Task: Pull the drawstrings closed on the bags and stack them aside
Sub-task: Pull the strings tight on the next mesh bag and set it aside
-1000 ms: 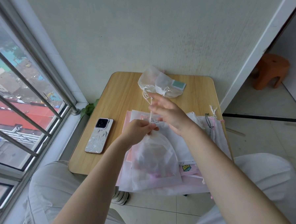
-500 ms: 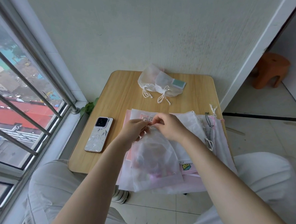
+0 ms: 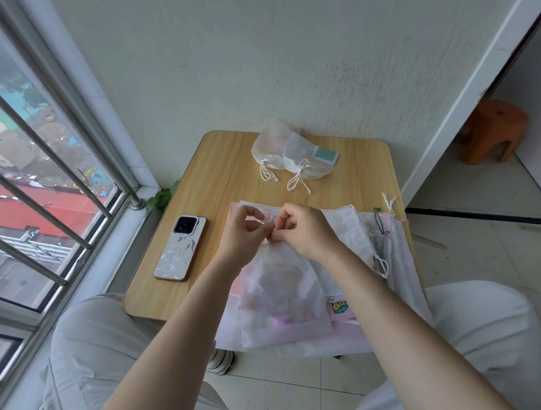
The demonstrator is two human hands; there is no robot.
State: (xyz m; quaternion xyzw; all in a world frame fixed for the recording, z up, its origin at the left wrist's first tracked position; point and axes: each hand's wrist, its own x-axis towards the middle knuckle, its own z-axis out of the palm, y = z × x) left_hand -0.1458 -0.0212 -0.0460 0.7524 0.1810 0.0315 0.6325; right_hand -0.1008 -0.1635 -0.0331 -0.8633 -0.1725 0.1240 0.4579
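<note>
Wooden table (image 3: 218, 182) against a wall: two tied mesh bags (image 3: 291, 153) are stacked at its far edge. One mesh bag (image 3: 280, 295) near the front edge is pinched at its gathered neck by left hand (image 3: 244, 234) and right hand (image 3: 305, 231). One phone (image 3: 180, 248) is laid at the left edge.

Soft, even daylight comes in through the window (image 3: 43, 191) on the left and fills the scene; nothing is dim. Shadows are faint and diffuse, with only a light one under the near edge of the table (image 3: 218, 182). The wall (image 3: 255, 64) shows no glare, and the phone (image 3: 181, 247) carries only a mild sheen. Wide-angle distortion bends the window bars and the door frame (image 3: 475, 78) outward toward the edges. The centre is sharp; the near forearms and the corners look slightly soft.
</note>
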